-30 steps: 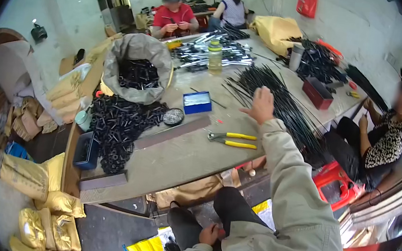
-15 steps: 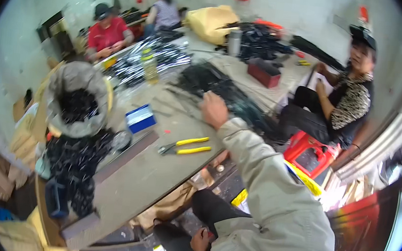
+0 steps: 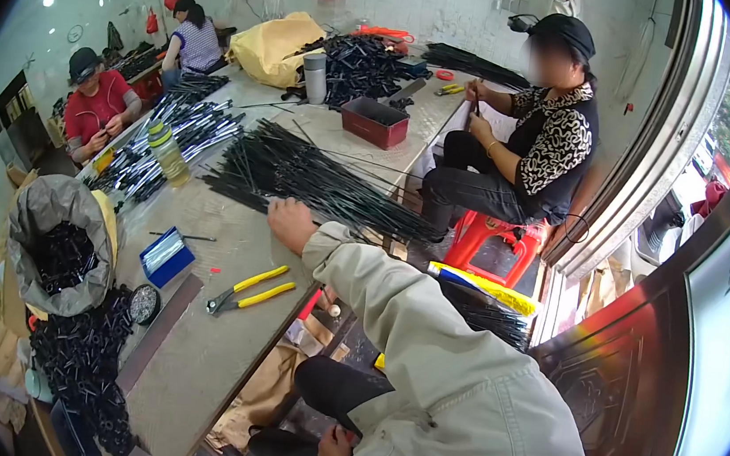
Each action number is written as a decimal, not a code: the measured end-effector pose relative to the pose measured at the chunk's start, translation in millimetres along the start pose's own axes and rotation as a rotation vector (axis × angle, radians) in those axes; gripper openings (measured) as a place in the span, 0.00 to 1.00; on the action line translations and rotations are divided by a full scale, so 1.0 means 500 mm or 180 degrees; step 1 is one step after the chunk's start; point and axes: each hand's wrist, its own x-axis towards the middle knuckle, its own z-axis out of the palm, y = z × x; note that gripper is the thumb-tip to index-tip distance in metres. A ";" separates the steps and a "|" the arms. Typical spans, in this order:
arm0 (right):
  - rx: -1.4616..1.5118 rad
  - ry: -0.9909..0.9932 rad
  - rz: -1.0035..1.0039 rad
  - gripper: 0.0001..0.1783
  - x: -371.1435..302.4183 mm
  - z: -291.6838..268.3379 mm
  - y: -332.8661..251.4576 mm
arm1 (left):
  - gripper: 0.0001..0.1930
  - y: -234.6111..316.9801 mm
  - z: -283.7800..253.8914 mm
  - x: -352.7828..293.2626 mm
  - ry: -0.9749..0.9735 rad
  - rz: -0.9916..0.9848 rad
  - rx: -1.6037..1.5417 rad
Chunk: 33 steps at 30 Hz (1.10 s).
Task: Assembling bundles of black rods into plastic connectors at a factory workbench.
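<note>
My right hand (image 3: 292, 225) reaches across the table, its fingers bent over the near edge of a heap of thin black rods (image 3: 317, 178). How many rods it grips is hidden by the hand. Low in the picture, my left hand (image 3: 335, 446) rests curled near my lap. What it holds, if anything, I cannot make out. Between my right hand and the table's near edge lie end-cutting pliers (image 3: 252, 289) with yellow handles. A blue box (image 3: 166, 258) with a pale top sits left of them.
A lined sack (image 3: 61, 241) and a pile of small black parts (image 3: 84, 359) are at left. Beyond stand a bottle (image 3: 168, 154), silvery rods (image 3: 136, 159), a dark red box (image 3: 374, 124) and a grey flask (image 3: 314, 78). A co-worker (image 3: 544, 131) sits at right on a red stool (image 3: 492, 246).
The view has swung to the right and steadied, so the table things appear further left. My right hand stays at the black rods' edge. My left hand stays low and curled.
</note>
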 end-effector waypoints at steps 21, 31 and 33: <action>0.2670 -0.0763 0.1665 0.18 0.161 -0.167 0.024 | 0.16 0.016 -0.019 -0.013 -0.0033 -0.0378 -0.0216; 0.3540 0.1742 0.1527 0.17 0.377 -0.406 0.006 | 0.16 0.036 -0.031 -0.020 0.0147 0.0062 -0.0102; 0.3539 0.1938 0.1490 0.16 0.401 -0.443 0.017 | 0.15 0.035 -0.027 -0.017 0.0129 0.0163 -0.0192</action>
